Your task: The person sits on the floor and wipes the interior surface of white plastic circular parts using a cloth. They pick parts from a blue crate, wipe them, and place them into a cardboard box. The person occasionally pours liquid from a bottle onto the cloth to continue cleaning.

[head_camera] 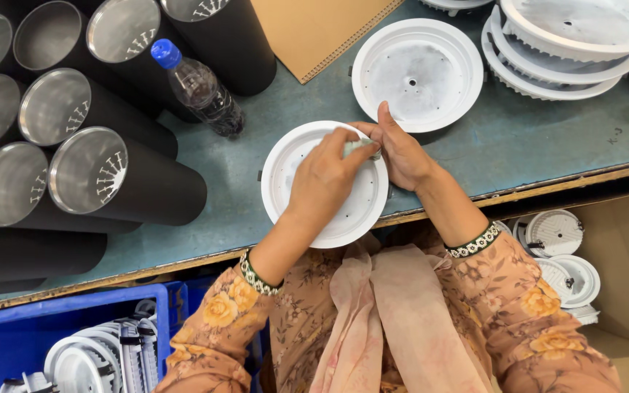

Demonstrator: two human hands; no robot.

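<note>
A round white lamp housing [285, 171] lies on the blue-grey bench near its front edge. My left hand [322, 182] rests over its middle, fingers closed on a small pale green piece [358, 148] at the housing's upper right. My right hand [402, 149] grips the housing's right rim, thumb pointing up, fingertips meeting the same small piece. A second white housing [416, 73] sits just behind, apart from both hands.
Black tubes with silver ends [89, 171] lie stacked at the left. A blue-capped water bottle [198, 87] and brown cardboard [314, 29] lie behind. Stacked white housings [569, 44] sit far right. Blue crate [9, 335] and carton [620, 240] with housings stand below the bench edge.
</note>
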